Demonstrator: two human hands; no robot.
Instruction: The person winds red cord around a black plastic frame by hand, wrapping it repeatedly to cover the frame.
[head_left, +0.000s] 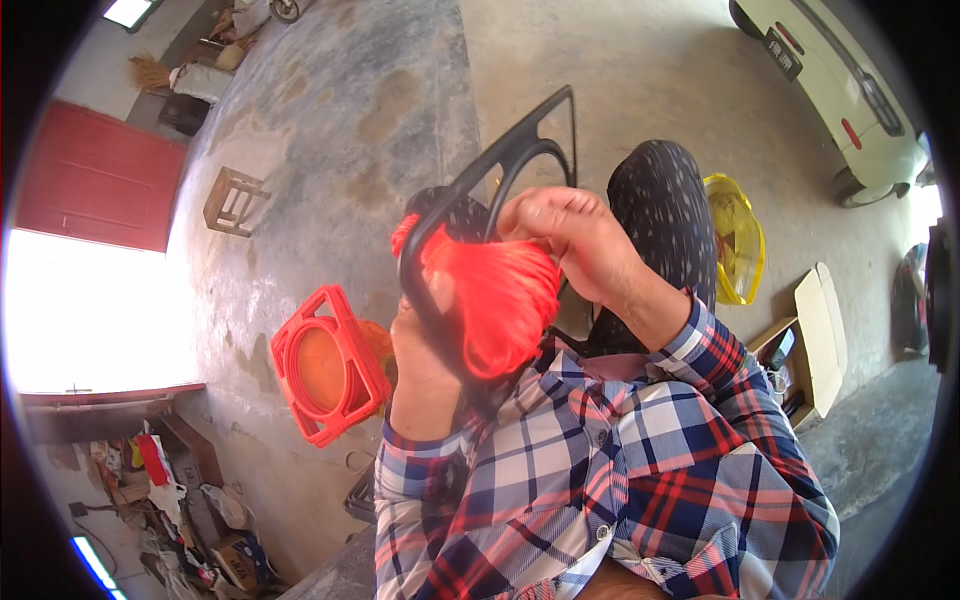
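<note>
A black plastic frame [415, 262] with a round ring in its middle is held tilted over my lap. A thick bundle of bright red cord [505, 300] hangs in loops through it and against it. My left hand [425, 335] is closed round the frame's near left side, beside the cord; the cord and frame hide part of its fingers. Fingers curled, my right hand [575, 235] is closed at the upper right end of the bundle, inside the frame's right side. The frame blurs a little at its lower end.
A similar red frame [332, 365] stands on the floor at my left. To my right are a yellow bag [738, 240] and an open cardboard box [818, 340]. Farther off are a small wooden stool [232, 200] and a parked pale vehicle [850, 90]. Clutter [190, 510] lies at lower left.
</note>
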